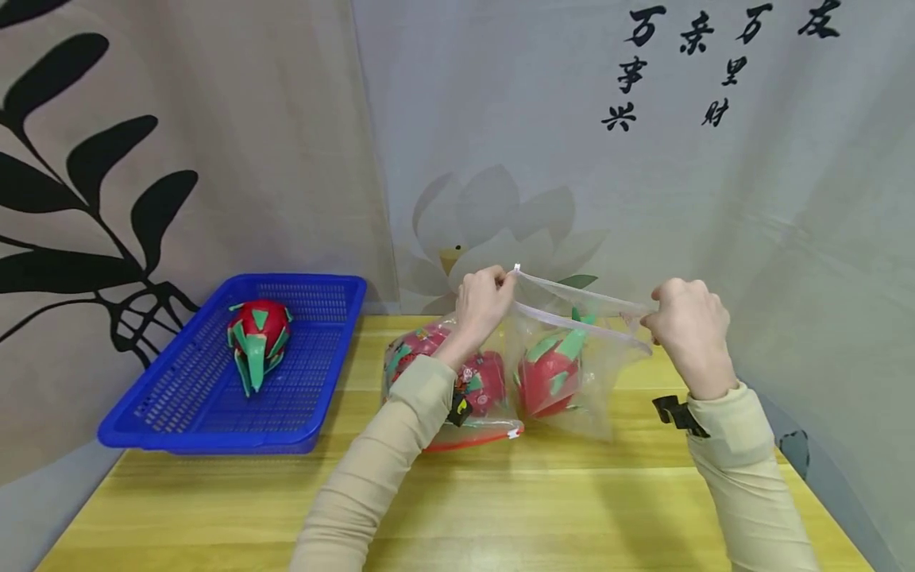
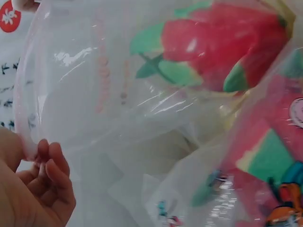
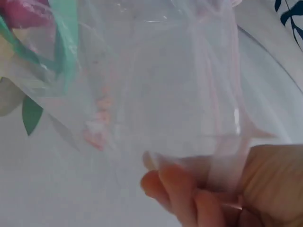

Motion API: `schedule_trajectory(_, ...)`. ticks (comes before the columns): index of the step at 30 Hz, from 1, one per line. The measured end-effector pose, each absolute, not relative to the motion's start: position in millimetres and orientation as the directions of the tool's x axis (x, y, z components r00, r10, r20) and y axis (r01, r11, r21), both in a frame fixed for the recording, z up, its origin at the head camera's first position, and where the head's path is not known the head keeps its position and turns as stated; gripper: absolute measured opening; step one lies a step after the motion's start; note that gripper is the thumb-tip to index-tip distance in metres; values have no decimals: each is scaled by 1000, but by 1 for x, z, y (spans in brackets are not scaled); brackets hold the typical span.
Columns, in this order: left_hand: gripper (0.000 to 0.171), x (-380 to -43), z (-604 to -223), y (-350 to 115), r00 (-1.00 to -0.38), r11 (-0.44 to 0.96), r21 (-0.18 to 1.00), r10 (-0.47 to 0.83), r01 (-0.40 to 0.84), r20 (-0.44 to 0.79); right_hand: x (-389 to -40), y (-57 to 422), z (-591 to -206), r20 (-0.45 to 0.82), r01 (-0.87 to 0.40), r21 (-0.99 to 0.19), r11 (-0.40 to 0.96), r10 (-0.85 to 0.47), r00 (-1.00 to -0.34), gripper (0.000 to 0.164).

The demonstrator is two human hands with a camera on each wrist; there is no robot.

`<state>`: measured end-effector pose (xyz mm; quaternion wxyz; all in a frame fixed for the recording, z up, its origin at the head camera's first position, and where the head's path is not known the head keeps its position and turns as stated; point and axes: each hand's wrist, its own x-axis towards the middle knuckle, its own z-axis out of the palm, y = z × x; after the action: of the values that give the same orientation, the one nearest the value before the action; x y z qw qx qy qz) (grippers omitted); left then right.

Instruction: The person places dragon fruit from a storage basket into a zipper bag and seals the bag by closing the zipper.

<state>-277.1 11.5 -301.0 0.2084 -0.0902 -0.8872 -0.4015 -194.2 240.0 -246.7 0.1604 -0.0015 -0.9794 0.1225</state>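
A clear zip bag (image 1: pixel 608 373) with a pale slider strip hangs between both hands, its mouth spread apart. Inside it lies one red dragon fruit (image 1: pixel 549 380) with green scales. My left hand (image 1: pixel 484 300) pinches the left corner of the bag's mouth, beside the white slider. My right hand (image 1: pixel 689 330) pinches the opposite corner. In the right wrist view, thumb and fingers (image 3: pixel 177 189) are curled on the film. Behind my left forearm stands a second clear bag (image 1: pixel 457 433) with a red zip strip and printed figures, holding dragon fruits (image 1: pixel 486 381).
A blue plastic basket (image 1: pixel 336 318) stands on the left of the wooden table (image 1: pixel 543 508), with one dragon fruit (image 1: pixel 260 334) in it. A curtain with a printed lotus and characters hangs close behind the table.
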Motion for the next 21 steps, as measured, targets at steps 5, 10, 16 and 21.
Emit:
schedule_trajectory(5,32,-275,-305,9,-904,663,668,29,337,427,-201,240,-251,282,-61,-247,967,12,-959,29)
schedule_trajectory(10,29,-274,-315,3,-923,648,691,49,320,381,-208,239,-263,326,-108,-240,965,-25,-945,26)
schedule_trajectory(16,29,-272,-317,-4,-918,623,701,76,348,389,-228,241,-277,479,-309,-404,861,-89,-873,32)
schedule_trajectory(21,24,-266,-317,-8,-925,633,698,80,334,371,-243,243,-298,535,-345,-606,717,47,-844,35)
